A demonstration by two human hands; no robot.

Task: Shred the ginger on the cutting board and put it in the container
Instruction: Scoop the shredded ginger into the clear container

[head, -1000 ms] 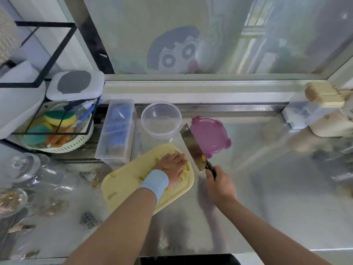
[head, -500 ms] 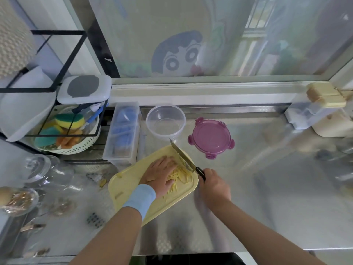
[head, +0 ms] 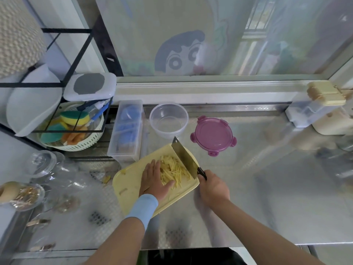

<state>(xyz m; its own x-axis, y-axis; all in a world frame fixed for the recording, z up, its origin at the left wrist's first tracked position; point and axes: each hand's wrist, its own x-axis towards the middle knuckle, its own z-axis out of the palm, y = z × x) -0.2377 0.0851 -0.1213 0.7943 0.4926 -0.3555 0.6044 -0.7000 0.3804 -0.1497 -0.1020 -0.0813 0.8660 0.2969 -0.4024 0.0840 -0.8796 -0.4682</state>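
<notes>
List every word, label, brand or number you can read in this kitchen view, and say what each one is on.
None: no readable text anywhere in this view.
Window: only a cartoon face sticker, no letters.
Clear box, purple lid, knife, cutting board, white dispenser: no print visible.

Daylight pours softly through the frosted window (head: 219, 35) along the back, and a cartoon face sticker (head: 178, 54) peers out low on the glass. Below it runs a pale sill (head: 200, 90), then the shiny steel worktop (head: 267, 188), patterned with small embossed marks and catching a bright sheen. Over on the left a black wire rack (head: 76, 52) rises against a white wall (head: 63, 14). On the far right, the window frame (head: 342, 71) angles in.
</notes>
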